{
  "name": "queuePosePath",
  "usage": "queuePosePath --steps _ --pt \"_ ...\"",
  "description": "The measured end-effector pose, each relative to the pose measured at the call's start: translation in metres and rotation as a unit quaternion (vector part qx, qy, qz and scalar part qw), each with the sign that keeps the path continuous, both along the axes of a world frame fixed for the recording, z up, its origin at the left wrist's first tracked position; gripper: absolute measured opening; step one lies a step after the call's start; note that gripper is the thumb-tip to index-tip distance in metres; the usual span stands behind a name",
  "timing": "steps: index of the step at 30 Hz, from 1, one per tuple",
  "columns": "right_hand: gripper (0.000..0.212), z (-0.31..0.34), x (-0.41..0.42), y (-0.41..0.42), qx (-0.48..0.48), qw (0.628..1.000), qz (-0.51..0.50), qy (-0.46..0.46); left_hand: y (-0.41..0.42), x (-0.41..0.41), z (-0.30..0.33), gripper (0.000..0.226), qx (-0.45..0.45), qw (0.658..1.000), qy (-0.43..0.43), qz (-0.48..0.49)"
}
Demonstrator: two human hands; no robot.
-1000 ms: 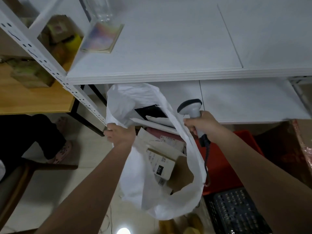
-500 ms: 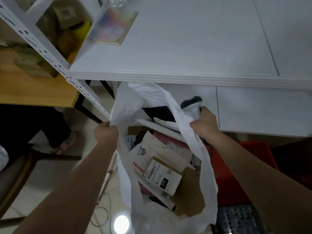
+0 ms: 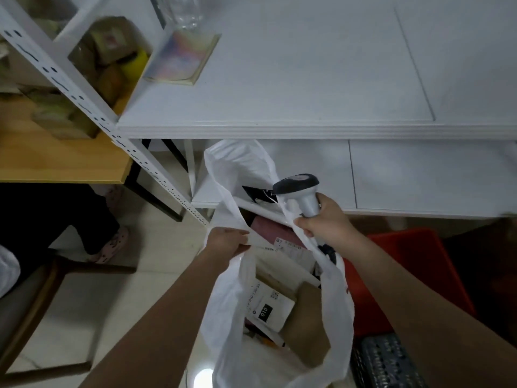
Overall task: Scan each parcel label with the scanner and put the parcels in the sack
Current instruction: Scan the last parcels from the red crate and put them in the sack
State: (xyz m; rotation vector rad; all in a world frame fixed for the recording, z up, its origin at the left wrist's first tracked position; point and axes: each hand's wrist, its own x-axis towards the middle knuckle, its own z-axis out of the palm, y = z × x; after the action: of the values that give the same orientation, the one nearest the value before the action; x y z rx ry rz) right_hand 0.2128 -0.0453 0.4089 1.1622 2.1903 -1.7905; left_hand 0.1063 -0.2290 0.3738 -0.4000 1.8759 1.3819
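Note:
A white plastic sack (image 3: 223, 309) hangs in front of the white shelf unit, its mouth held apart by both hands. My left hand (image 3: 225, 242) grips the sack's left rim. My right hand (image 3: 324, 219) holds the grey scanner (image 3: 303, 193) by its handle and pinches the sack's right rim with it; the scanner's dark head points up and left. Several parcels lie inside the sack: a white one with a black "010" label (image 3: 268, 306), a brown cardboard one (image 3: 306, 323) and a pink one (image 3: 268, 228).
The white shelf top (image 3: 307, 79) carries an iridescent booklet (image 3: 181, 60) and a clear glass. A red crate (image 3: 411, 275) and a dark crate (image 3: 386, 362) stand on the right floor. A wooden table (image 3: 56, 161) and a seated person's leg (image 3: 56, 219) are on the left.
My left hand has shifted right, narrowing the sack's mouth. The view has tilted so the sack sits lower and more to the right. My right hand still holds the scanner and the rim.

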Motion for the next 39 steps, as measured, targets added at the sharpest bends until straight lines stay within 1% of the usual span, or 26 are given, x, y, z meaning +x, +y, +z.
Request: queuePosePath --steps 2,3,6,7,8,12,14,16,18,19,20,21,23,24,26,27,29,30,31,33,34,35,37,39 --pt "0.031 -0.011 0.006 -0.011 -0.014 1.000 -0.018 -0.003 0.003 0.008 -0.004 0.003 0.053 0.997 -0.041 0.032" --pt "0.029 -0.018 0.009 -0.016 -0.018 1.000 -0.023 -0.010 0.004 0.011 -0.005 0.005 0.063 0.996 -0.053 0.029" --pt "0.024 -0.034 0.015 -0.026 -0.031 0.999 -0.020 -0.034 0.007 0.015 -0.012 0.034 0.061 0.995 -0.075 -0.039" --pt "0.022 -0.036 0.016 -0.028 -0.042 0.998 -0.016 -0.044 0.009 0.016 -0.013 0.042 0.062 0.993 -0.083 -0.051" --pt "0.021 -0.038 0.016 -0.031 -0.054 0.997 -0.010 -0.054 0.010 0.018 -0.015 0.044 0.062 0.993 -0.087 -0.054" --pt "0.021 -0.036 0.019 -0.040 -0.118 0.991 0.025 -0.058 0.015 0.025 -0.021 0.035 0.098 0.992 -0.079 -0.008" --pt "0.022 -0.036 0.019 -0.043 -0.139 0.988 0.029 -0.055 0.016 0.024 -0.025 0.024 0.100 0.993 -0.057 0.015" --pt "0.026 -0.036 0.019 -0.043 -0.152 0.987 0.024 -0.049 0.015 0.028 -0.027 0.014 0.053 0.998 -0.039 0.023" --pt "0.028 -0.036 0.020 -0.042 -0.155 0.987 0.021 -0.045 0.013 0.030 -0.028 0.012 -0.012 1.000 -0.011 0.020" --pt "0.028 -0.036 0.021 -0.039 -0.150 0.987 0.024 -0.045 0.014 0.027 -0.026 0.013 -0.021 0.999 0.000 0.027" --pt "0.028 -0.035 0.022 -0.036 -0.141 0.989 0.026 -0.046 0.014 0.019 -0.024 0.014 -0.007 0.999 0.002 0.045" --pt "0.028 -0.033 0.024 -0.030 -0.126 0.990 0.028 -0.049 0.015 0.007 -0.021 0.013 0.026 0.997 -0.004 0.078" --pt "0.031 -0.027 0.030 -0.015 -0.096 0.994 0.026 -0.050 0.015 -0.020 -0.019 0.009 0.092 0.982 -0.023 0.166" --pt "0.033 -0.023 0.032 -0.008 -0.089 0.995 0.023 -0.045 0.012 -0.027 -0.020 0.010 0.101 0.974 -0.030 0.200" --pt "0.041 -0.016 0.038 0.004 -0.089 0.995 0.012 -0.035 0.005 -0.024 -0.026 0.024 0.066 0.972 -0.046 0.219" --pt "0.047 -0.014 0.042 0.006 -0.092 0.995 0.009 -0.041 0.001 -0.019 -0.029 0.026 0.048 0.975 -0.061 0.210" --pt "0.057 -0.015 0.049 0.003 -0.087 0.993 0.031 -0.077 -0.001 -0.010 -0.035 0.012 0.037 0.979 -0.093 0.179" --pt "0.061 -0.017 0.054 -0.001 -0.083 0.990 0.055 -0.097 0.001 -0.009 -0.035 0.008 0.039 0.980 -0.095 0.168" --pt "0.062 -0.019 0.059 -0.006 -0.087 0.987 0.076 -0.108 0.003 -0.010 -0.033 0.010 0.044 0.981 -0.090 0.166" --pt "0.066 -0.026 0.068 -0.017 -0.105 0.983 0.100 -0.114 0.010 -0.014 -0.031 0.008 0.054 0.978 -0.085 0.182" --pt "0.067 -0.030 0.071 -0.022 -0.108 0.981 0.107 -0.119 0.011 -0.015 -0.031 0.013 0.057 0.977 -0.087 0.186" --pt "0.064 -0.034 0.073 -0.027 -0.101 0.980 0.115 -0.130 0.011 -0.015 -0.030 0.019 0.059 0.977 -0.091 0.182" --pt "0.049 -0.039 0.075 -0.033 -0.078 0.977 0.129 -0.150 0.006 -0.014 -0.025 0.013 0.039 0.988 -0.078 0.131" --pt "0.042 -0.039 0.077 -0.034 -0.104 0.978 0.121 -0.135 -0.002 -0.011 -0.015 0.012 -0.019 0.998 -0.054 0.022"
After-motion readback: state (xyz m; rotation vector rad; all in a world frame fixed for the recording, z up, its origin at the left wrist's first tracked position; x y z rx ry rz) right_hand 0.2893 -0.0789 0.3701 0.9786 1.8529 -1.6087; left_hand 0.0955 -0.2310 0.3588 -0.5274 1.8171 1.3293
